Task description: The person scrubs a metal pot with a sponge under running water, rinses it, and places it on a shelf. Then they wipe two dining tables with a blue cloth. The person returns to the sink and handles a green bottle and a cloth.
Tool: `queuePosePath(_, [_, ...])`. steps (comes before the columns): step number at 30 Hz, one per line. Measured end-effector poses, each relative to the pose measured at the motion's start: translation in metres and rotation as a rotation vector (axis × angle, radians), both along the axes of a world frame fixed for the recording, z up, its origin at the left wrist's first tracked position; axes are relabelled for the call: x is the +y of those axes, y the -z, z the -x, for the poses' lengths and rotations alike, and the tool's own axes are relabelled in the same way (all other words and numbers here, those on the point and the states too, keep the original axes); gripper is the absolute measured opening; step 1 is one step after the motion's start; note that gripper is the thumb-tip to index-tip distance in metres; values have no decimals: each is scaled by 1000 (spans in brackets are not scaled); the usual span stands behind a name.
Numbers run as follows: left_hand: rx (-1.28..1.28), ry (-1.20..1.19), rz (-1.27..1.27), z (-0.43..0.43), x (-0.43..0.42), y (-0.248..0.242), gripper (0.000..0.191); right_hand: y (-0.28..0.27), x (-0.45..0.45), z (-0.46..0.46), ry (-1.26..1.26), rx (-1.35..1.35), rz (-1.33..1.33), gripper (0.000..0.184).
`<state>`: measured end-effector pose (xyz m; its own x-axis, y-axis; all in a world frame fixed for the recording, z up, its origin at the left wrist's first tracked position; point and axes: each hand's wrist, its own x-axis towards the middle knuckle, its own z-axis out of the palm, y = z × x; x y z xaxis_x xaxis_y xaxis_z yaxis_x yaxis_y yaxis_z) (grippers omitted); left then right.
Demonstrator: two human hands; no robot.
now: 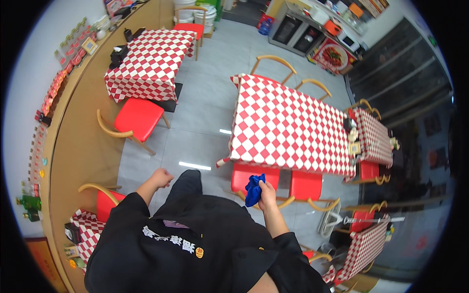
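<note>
My right hand [268, 194] grips a bunched blue cloth [253, 191], its folds sticking out past the thumb. That hand is over the red-seated chairs [255, 178] along the near side of a long table [289, 128], which wears a red-and-white checked tablecloth. Low at my other side, my left hand [162, 178] hangs with curled fingers and nothing visible in it. It is above the grey tiled floor [198, 124], beside my dark trouser leg [185, 186].
A smaller checked table [157, 55] stands at upper left, with a red chair [139, 118] at its near end. A wooden partition [86, 146] with bottles along its ledge runs down the left. More checked tables [373, 135] line the dark glass at right. A steel cabinet [295, 31] stands at the back.
</note>
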<state>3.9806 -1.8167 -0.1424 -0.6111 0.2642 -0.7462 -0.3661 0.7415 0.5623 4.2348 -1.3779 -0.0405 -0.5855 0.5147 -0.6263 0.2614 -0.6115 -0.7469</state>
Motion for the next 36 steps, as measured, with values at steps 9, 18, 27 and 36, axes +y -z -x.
queuePosePath(9, [-132,-179,41,105,-34,93,21,72,96,171,-9,-290,-653,37])
queuePosePath(18, [87,-208,0,323,-24,53,35,54,88,350,-889,-559,-822,43])
queuePosePath(27, [49,-361,-133,481,64,11,31,28,96,619,-598,-121,-237,35])
queuePosePath(36, [130,-547,-22,586,126,-12,35,14,89,917,-671,-110,701,71])
